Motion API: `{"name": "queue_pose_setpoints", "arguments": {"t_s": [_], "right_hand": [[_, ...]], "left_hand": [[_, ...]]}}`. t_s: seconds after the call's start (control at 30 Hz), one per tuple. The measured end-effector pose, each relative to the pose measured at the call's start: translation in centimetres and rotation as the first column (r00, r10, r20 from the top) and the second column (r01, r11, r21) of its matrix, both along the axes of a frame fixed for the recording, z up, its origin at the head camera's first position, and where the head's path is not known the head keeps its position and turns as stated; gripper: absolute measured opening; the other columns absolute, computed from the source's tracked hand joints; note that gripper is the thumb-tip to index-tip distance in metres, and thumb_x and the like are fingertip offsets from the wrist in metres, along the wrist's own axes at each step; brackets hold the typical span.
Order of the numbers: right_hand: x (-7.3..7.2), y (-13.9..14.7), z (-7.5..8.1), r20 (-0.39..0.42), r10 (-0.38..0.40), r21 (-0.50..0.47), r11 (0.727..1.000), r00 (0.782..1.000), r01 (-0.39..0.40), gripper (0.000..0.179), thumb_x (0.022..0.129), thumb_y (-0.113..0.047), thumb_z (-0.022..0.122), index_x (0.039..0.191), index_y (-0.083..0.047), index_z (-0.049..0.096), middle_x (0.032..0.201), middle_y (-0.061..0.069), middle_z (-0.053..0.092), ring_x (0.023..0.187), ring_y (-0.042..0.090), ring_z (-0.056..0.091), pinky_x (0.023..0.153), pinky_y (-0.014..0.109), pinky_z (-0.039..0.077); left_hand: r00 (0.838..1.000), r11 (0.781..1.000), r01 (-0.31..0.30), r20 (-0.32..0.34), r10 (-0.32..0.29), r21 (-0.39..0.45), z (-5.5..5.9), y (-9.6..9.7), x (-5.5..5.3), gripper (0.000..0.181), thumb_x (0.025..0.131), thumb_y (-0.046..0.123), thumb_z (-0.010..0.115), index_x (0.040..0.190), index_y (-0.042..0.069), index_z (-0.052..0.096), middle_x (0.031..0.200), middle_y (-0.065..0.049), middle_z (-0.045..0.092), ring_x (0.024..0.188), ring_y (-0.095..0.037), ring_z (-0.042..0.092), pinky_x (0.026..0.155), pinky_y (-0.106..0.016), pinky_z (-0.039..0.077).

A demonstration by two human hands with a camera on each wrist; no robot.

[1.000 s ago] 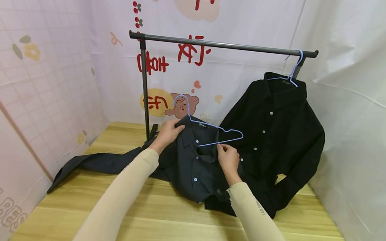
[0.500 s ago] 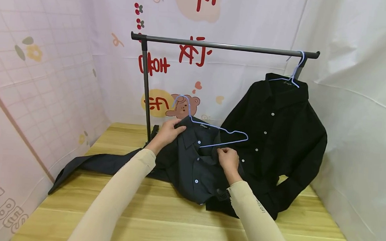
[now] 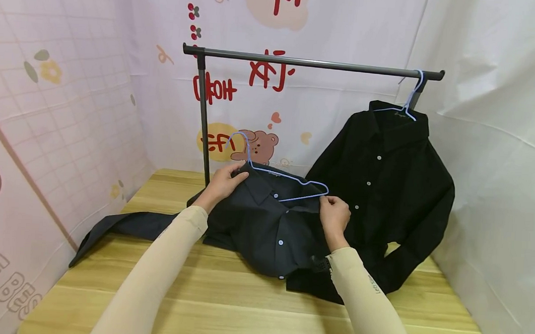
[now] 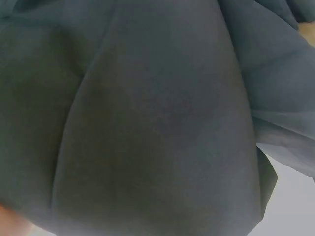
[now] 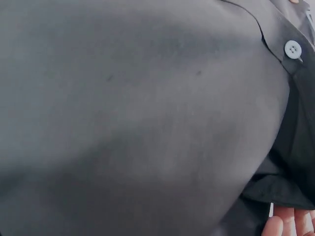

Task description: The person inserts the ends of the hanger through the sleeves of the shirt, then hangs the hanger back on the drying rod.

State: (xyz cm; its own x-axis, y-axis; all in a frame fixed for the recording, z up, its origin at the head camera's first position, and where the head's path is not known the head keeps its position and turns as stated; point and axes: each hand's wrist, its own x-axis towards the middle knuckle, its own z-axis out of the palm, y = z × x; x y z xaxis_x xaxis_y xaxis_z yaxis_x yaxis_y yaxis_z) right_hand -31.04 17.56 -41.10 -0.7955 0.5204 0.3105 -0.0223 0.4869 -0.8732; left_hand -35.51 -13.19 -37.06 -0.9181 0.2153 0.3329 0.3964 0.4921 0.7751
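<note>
A dark navy button-up shirt (image 3: 255, 222) is bunched up over the table, its collar raised between both hands. My left hand (image 3: 223, 183) pinches it at the collar side, thumb on top, close to the neck of a light blue wire hanger (image 3: 272, 172). One end of that hanger sits inside the shirt's neck; its other end sticks out at the right, its hook up and to the left. My right hand (image 3: 335, 215) pinches the shirt's opposite edge, right beside the hanger's exposed end. Grey-looking cloth fills the left wrist view; fingers (image 5: 290, 223) show low in the right wrist view.
Behind stands a dark metal clothes rack (image 3: 309, 63). At its right end a black shirt (image 3: 387, 178) hangs from another blue hanger (image 3: 409, 96), its lower part reaching the wooden table (image 3: 224, 306). One sleeve (image 3: 124, 224) of the navy shirt stretches left. White printed curtains (image 3: 491, 148) enclose the table.
My right hand has moved right and slightly up, spreading the navy shirt's neck wider. My left hand has shifted a little left, and the hanger has moved left with it.
</note>
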Motion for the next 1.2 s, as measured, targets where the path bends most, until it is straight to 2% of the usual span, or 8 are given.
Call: {"name": "queue_pose_setpoints", "arguments": {"t_s": [0.2,0.4,0.53,0.7,0.87,1.03,1.13,1.2], "right_hand": [[-0.2,1.0,0.5,-0.024,0.037,0.084,0.996,0.999,-0.035,0.023,0.092,-0.021,0.067,0.092,-0.001,0.078,0.089,0.016,0.073,0.087,0.034,0.062,0.084,0.049,0.045],[-0.4,1.6,1.0,-0.025,0.082,0.153,0.985,0.996,-0.077,0.021,0.093,-0.019,0.067,0.094,-0.001,0.078,0.09,0.017,0.073,0.089,0.034,0.063,0.09,0.051,0.042],[-0.3,1.4,1.3,0.01,0.112,0.169,0.979,0.994,-0.112,0.022,0.095,-0.022,0.067,0.096,-0.002,0.078,0.089,0.015,0.072,0.086,0.031,0.061,0.08,0.046,0.044],[0.0,0.6,1.9,0.008,0.124,0.225,0.967,0.992,-0.122,0.024,0.096,-0.023,0.066,0.093,-0.002,0.077,0.084,0.014,0.071,0.079,0.03,0.061,0.071,0.043,0.047],[0.0,-0.1,1.8,-0.089,0.123,0.34,0.936,0.988,-0.086,0.021,0.094,-0.017,0.064,0.085,0.0,0.073,0.077,0.014,0.068,0.072,0.032,0.061,0.067,0.045,0.049],[0.0,-1.5,1.5,-0.168,0.147,0.419,0.906,0.975,-0.064,0.015,0.092,-0.01,0.064,0.08,-0.002,0.068,0.069,0.011,0.065,0.062,0.029,0.06,0.059,0.042,0.049],[0.6,-3.2,1.6,-0.166,0.197,0.409,0.905,0.966,-0.114,0.014,0.091,-0.01,0.066,0.079,-0.004,0.066,0.067,0.009,0.064,0.058,0.025,0.059,0.054,0.038,0.047],[1.2,-4.4,1.8,-0.161,0.245,0.389,0.906,0.956,-0.166,0.014,0.092,-0.011,0.067,0.079,-0.005,0.066,0.066,0.007,0.064,0.058,0.022,0.058,0.052,0.034,0.046]], "left_hand": [[0.998,0.998,-0.01,-0.07,0.005,-0.061,-0.7,-0.6,-0.5,0.018,0.101,0.02,0.06,0.112,0.007,0.067,0.105,-0.011,0.064,0.094,-0.026,0.056,0.082,-0.041,0.043],[0.995,0.995,-0.005,-0.098,-0.005,-0.104,-1.1,-1.1,-0.8,0.029,0.101,0.018,0.06,0.127,0.007,0.066,0.128,-0.013,0.062,0.118,-0.027,0.056,0.101,-0.044,0.043],[0.989,0.989,-0.03,-0.146,0.009,-0.144,-1.4,-1.5,-0.8,0.031,0.101,0.016,0.06,0.13,0.007,0.066,0.12,-0.013,0.064,0.113,-0.028,0.059,0.096,-0.045,0.046],[0.94,0.961,-0.165,-0.332,0.084,-0.223,-1.8,-1.4,-0.7,0.025,0.1,0.015,0.062,0.121,0.005,0.07,0.099,-0.014,0.064,0.094,-0.031,0.062,0.082,-0.045,0.048],[0.891,0.94,-0.254,-0.433,0.136,-0.228,-1.4,-0.7,-0.3,0.027,0.098,0.017,0.064,0.121,0.003,0.068,0.109,-0.015,0.066,0.102,-0.034,0.062,0.092,-0.047,0.048],[0.845,0.946,-0.215,-0.532,0.055,-0.244,-1.3,0.4,0.2,0.021,0.095,0.015,0.068,0.112,0.003,0.069,0.106,-0.013,0.068,0.098,-0.03,0.064,0.088,-0.045,0.05],[0.814,0.935,-0.18,-0.579,-0.032,-0.306,-1.3,1.5,0.6,0.015,0.095,0.014,0.069,0.107,0.004,0.069,0.098,-0.011,0.067,0.088,-0.028,0.066,0.078,-0.043,0.052],[0.81,0.929,-0.17,-0.583,-0.058,-0.329,-1.4,2.3,0.8,0.014,0.096,0.015,0.068,0.105,0.004,0.068,0.095,-0.01,0.066,0.083,-0.027,0.066,0.073,-0.042,0.053]]}}
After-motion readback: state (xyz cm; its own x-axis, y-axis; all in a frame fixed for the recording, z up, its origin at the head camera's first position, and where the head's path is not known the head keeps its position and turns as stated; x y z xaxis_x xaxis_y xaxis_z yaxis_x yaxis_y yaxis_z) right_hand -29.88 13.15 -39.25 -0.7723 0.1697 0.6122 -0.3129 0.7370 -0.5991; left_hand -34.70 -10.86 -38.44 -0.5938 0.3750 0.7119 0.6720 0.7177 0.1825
